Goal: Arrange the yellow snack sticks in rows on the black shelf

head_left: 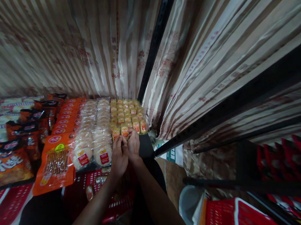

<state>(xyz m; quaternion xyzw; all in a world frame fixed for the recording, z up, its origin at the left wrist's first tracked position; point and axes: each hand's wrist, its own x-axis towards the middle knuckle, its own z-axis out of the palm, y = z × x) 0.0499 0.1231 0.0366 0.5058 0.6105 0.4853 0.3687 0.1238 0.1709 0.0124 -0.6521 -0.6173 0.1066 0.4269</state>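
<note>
Several rows of small yellow-wrapped snacks [124, 130] with red labels stand on the right end of a dark shelf. My left hand [120, 155] is at the front edge of these rows, its fingers curled together. Right beside it, touching it, my right hand [133, 146] is closed too, with its fingertips against the front-row wrappers. What lies inside the fingers is hidden. To the left are clear packs of round pale biscuits [103, 150] with red labels. Next to those is a row of orange snack bags [58, 154] with stick-shaped contents in a window.
Orange-and-black bags [8, 163] fill the shelf's left side. Below my arms is a red basket [84, 186] with small packets. A black metal post [154, 45] rises behind; a slanting bar [217, 106] crosses the right. A grey tub [188, 203] and red basket [223, 215] stand lower right.
</note>
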